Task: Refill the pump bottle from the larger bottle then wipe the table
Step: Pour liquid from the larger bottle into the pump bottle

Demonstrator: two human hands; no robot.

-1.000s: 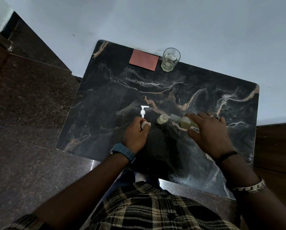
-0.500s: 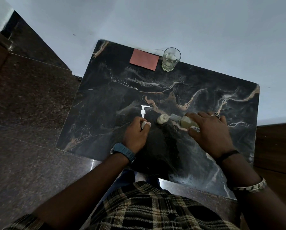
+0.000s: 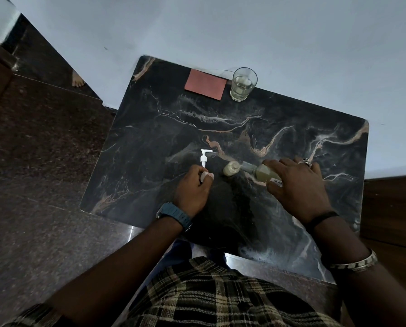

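While a person leaned over a black marbled counter (image 3: 150, 128), two bottles met mouth to mouth near its middle. The right hand (image 3: 296, 185) had its fingers curled around the larger bottle (image 3: 263, 172), tipped on its side and holding yellowish liquid, its neck touching the open top of the small pump bottle (image 3: 231, 168), which stood on the counter just left of it. One white pump head (image 3: 204, 156) stood upright on the stone, apart from the bottle and directly beyond the left hand (image 3: 192, 185). That hand's fingers were curled around a small pale object (image 3: 206, 176); what it was could not be made out. At the far edge sat one clear drinking glass (image 3: 243, 84), about half full of clear liquid, and just beside it on the left lay one reddish rectangular cloth (image 3: 205, 84), flat. A blue watch (image 3: 176, 214) circled the left wrist; a ring, a dark band and a metal bracelet marked the right.
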